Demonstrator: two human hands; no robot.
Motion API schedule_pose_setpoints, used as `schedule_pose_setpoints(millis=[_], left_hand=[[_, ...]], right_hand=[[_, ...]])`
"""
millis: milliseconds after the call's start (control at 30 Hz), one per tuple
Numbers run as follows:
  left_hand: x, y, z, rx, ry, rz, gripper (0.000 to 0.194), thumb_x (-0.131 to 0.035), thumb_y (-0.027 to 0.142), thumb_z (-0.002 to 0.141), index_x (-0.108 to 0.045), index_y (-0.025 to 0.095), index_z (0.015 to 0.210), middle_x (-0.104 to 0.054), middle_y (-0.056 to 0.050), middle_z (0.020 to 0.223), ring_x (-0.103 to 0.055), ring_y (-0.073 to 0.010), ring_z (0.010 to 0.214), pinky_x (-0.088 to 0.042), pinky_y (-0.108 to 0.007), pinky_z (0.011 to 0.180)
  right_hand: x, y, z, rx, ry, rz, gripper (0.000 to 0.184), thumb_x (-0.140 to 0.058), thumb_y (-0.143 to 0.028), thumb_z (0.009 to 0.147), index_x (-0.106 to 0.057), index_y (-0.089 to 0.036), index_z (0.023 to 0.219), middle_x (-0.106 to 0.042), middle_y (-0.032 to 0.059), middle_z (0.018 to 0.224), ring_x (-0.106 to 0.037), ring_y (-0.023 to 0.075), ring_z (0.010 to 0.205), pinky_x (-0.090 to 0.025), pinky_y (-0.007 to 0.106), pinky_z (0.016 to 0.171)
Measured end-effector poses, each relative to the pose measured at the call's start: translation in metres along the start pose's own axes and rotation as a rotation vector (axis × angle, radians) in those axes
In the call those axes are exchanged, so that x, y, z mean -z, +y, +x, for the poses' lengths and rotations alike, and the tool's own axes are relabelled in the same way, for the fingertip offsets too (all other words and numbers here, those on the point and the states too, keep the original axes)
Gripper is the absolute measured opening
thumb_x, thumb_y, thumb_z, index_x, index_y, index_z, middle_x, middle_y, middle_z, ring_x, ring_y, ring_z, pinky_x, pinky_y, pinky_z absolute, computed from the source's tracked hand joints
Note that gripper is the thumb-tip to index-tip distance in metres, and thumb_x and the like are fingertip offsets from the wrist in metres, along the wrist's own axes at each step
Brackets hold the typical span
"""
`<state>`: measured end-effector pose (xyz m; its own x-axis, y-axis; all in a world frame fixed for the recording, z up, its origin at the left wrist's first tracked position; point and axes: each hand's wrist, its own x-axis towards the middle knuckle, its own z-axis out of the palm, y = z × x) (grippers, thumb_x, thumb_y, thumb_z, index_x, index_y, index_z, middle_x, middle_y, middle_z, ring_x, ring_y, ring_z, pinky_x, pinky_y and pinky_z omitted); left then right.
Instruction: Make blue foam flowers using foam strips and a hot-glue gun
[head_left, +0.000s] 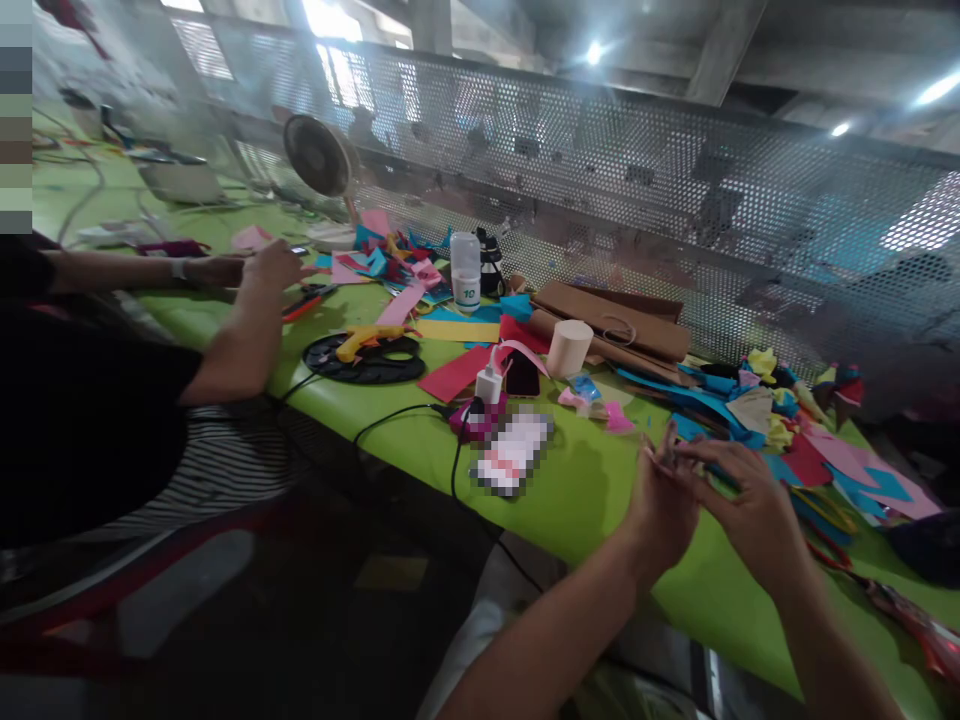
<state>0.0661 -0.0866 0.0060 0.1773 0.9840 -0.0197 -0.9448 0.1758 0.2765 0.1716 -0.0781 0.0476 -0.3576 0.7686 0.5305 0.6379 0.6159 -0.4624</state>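
Observation:
My left hand [666, 505] is raised over the front edge of the green table [592, 505], its fingers bent upward around something small. My right hand [750, 495] comes in from the right, thumb and fingertips pinched together against the left fingertips. What lies between the fingers is too small and blurred to name. Just beyond my hands are small pink and blue folded paper pieces [592, 395]. Blue paper strips [720, 412] and pink paper [844, 455] lie behind and to the right. A phone with a blurred-out screen [514, 455] rests left of my hands.
A co-worker's hands [262, 270] work at the left. A yellow glue gun [364, 342] lies on a black tray [322, 360]. Cables [457, 470] hang over the edge. Behind stand a beige roll [570, 348], a bottle [466, 275], a fan [319, 155] and a perforated metal screen [600, 170].

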Motion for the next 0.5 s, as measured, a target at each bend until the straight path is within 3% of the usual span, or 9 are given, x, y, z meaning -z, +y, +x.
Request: schedule_pose_setpoints(millis=[133,300,400,500], left_hand=[[-0.003,-0.006,-0.004,-0.003,0.001,-0.013,0.067,-0.027,0.060,0.106,-0.041,0.025,0.160,-0.060,-0.014,0.152,-0.059,-0.0238,0.139,-0.038,-0.042,0.125],[-0.009,-0.010,-0.009,0.015,-0.035,0.090,0.066,-0.030,0.061,0.104,-0.044,0.028,0.159,-0.057,-0.012,0.156,-0.058,-0.0258,0.141,-0.039,-0.046,0.125],[-0.004,0.003,-0.006,-0.081,-0.011,0.363,0.062,-0.035,0.060,0.104,-0.053,0.025,0.152,-0.063,-0.012,0.149,-0.055,-0.0262,0.144,-0.037,-0.047,0.125],[0.010,0.027,0.006,-0.226,0.078,0.889,0.043,-0.052,0.048,0.102,-0.062,0.028,0.139,-0.067,-0.009,0.143,-0.060,-0.0247,0.135,-0.044,-0.045,0.117]], right_hand=[[-0.007,0.004,-0.019,-0.005,0.053,0.038,0.026,-0.072,-0.053,0.093,-0.081,-0.031,0.103,-0.076,0.0054,0.101,-0.066,0.0295,0.097,-0.048,0.046,0.088],[-0.006,0.004,-0.029,-0.080,0.145,0.202,0.017,-0.076,-0.046,0.090,-0.080,-0.030,0.090,-0.075,0.0037,0.093,-0.066,0.0265,0.093,-0.049,0.041,0.087],[0.004,0.017,-0.036,-0.324,0.227,0.458,0.021,-0.083,-0.047,0.083,-0.078,-0.028,0.092,-0.075,0.0020,0.092,-0.066,0.0232,0.087,-0.050,0.038,0.081],[0.014,0.040,-0.043,-0.513,0.343,0.704,0.029,-0.090,-0.047,0.074,-0.079,-0.028,0.093,-0.074,0.0001,0.088,-0.065,0.0203,0.084,-0.049,0.034,0.076]])
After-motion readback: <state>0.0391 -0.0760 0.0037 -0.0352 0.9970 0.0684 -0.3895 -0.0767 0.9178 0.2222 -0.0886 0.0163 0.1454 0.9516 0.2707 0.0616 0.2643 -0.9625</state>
